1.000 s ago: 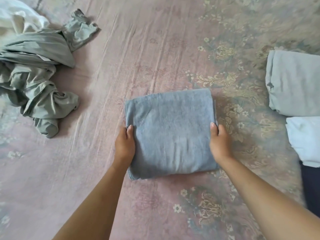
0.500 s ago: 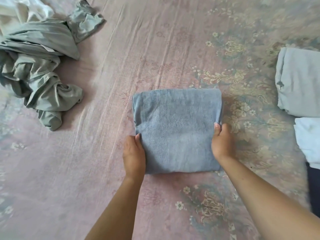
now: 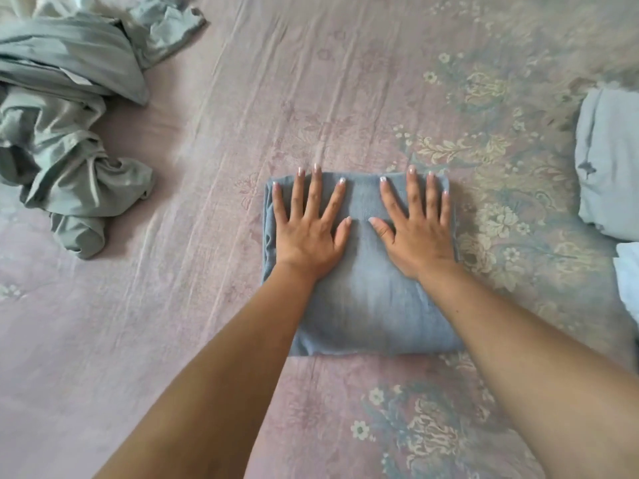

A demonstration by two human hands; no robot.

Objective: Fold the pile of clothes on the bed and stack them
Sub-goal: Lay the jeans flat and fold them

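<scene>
A blue-grey folded towel (image 3: 366, 305) lies square on the bed in the middle of the view. My left hand (image 3: 311, 226) presses flat on its far left part, fingers straight and spread. My right hand (image 3: 415, 226) presses flat on its far right part in the same way. A crumpled pile of grey-green clothes (image 3: 65, 140) lies unfolded at the far left. At the right edge sit a folded light-blue garment (image 3: 608, 167) and, nearer to me, a folded white one (image 3: 627, 278).
The pink bedsheet (image 3: 207, 305) with a floral pattern covers everything in view. A white cloth (image 3: 58, 3) peeks out behind the grey-green pile at the top left.
Both hands left the towel's side edges and now lie flat on top of it, fingers spread. The towel stays in place.
</scene>
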